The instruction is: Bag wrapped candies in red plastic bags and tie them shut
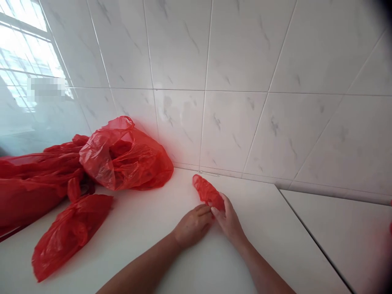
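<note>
Both hands meet over the white table around a small bunched red plastic bag (204,188). My left hand (194,224) is closed, its fingers pinched at the lower end of the bag. From the right side, my right hand (228,216) grips the same bag, with the thumb in front and the fingers behind it. The bag's crumpled upper end sticks out toward the wall. Part of the bag is hidden under the fingers.
A loose red plastic bag (134,159) lies against the tiled wall (239,126). Left of it is a big heap of red bags (27,188), with another red bag (70,237) in front. The white tabletop (147,228) has a seam at right.
</note>
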`<state>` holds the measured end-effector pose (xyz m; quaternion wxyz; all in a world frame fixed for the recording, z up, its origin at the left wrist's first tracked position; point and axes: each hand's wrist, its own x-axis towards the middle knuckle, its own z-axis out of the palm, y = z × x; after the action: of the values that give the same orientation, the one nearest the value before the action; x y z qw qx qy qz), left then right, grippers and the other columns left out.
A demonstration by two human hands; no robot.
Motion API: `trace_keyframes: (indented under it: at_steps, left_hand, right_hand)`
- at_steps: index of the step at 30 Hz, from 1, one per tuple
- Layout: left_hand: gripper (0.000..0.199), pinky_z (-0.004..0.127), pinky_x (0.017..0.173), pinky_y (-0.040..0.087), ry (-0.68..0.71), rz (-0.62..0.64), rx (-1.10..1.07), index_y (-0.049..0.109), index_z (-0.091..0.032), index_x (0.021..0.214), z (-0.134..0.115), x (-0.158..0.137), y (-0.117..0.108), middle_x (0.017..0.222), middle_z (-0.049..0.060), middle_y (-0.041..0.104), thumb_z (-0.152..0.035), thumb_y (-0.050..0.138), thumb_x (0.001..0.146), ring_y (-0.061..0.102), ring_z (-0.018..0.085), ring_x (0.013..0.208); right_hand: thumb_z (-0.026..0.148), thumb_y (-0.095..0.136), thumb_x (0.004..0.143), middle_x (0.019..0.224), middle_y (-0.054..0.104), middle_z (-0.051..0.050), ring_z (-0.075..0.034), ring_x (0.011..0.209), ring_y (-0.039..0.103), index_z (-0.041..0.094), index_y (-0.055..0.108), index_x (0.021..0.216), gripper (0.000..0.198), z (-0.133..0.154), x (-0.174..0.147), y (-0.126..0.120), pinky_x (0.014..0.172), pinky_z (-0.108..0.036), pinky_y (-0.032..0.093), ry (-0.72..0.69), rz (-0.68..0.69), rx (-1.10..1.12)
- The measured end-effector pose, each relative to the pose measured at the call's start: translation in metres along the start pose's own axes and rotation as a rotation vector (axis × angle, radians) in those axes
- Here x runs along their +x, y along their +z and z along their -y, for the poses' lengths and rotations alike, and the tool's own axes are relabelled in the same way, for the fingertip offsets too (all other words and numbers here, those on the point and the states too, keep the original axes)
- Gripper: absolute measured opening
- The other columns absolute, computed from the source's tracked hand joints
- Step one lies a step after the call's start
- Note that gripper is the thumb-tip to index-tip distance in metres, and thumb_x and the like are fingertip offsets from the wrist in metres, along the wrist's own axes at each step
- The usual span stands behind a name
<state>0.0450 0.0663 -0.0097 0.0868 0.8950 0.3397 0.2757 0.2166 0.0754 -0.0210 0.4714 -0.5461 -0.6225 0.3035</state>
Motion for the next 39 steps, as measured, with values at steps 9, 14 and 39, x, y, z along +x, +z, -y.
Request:
trace_keyframes:
  at_steps: [9,14,39]
  left_hand:
    - [0.054,0.048,0.104,0.036,-0.187,-0.515,0.033,0.044,-0.022,0.132,0.008,-0.009,-0.004,0.136,0.015,0.045,-0.022,0.061,0.081,0.041,0.029,0.126]
    - [0.07,0.04,0.095,0.042,-0.558,-0.455,-0.593,0.054,-0.023,0.123,0.017,-0.008,-0.011,0.133,0.011,0.05,-0.021,0.077,0.057,0.049,0.029,0.117]
    - [0.036,0.029,0.07,0.048,-0.782,-0.486,-1.373,0.061,-0.017,0.102,0.003,-0.004,-0.024,0.092,0.007,0.066,-0.045,0.063,0.079,0.061,0.017,0.08]
  right_hand:
    - [0.025,0.047,0.074,0.1,0.069,-0.009,-0.02,0.083,0.067,0.016,0.058,0.103,0.033,-0.001,0.018,-0.018,0.072,-0.032,0.053,0.237,0.251,0.406]
    - [0.027,0.054,0.072,0.091,0.07,-0.007,-0.018,0.077,0.066,0.016,0.063,0.093,0.025,0.015,0.01,-0.026,0.068,-0.029,0.051,0.302,0.394,0.444]
    - [0.028,0.043,0.087,0.101,0.063,-0.002,-0.015,0.075,0.06,0.026,0.061,0.099,0.022,0.032,-0.003,-0.026,0.067,-0.031,0.049,-0.203,0.055,-0.491]
